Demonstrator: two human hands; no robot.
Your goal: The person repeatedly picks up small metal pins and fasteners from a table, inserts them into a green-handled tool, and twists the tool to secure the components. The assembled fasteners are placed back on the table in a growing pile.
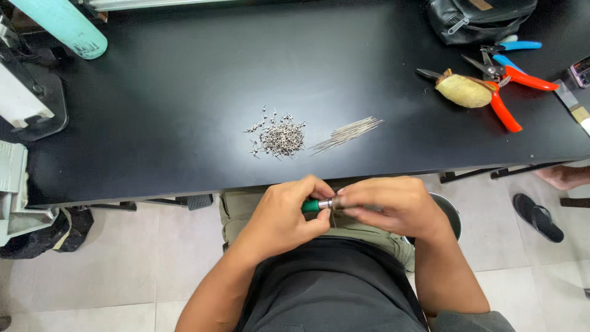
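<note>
Pin heap (278,136) and needles (346,133) (touching neither) beyond both hands.

Green-handled tool (311,205) mostly hidden in hands; tip perhaps metal

Black table (184,92) fills the upper view, its matte top catching soft, even light. Below its front edge, pale floor tiles (92,270). Right of the table, a dark sandal (538,216) on the floor. At the table's left end, white equipment (15,184).
</note>
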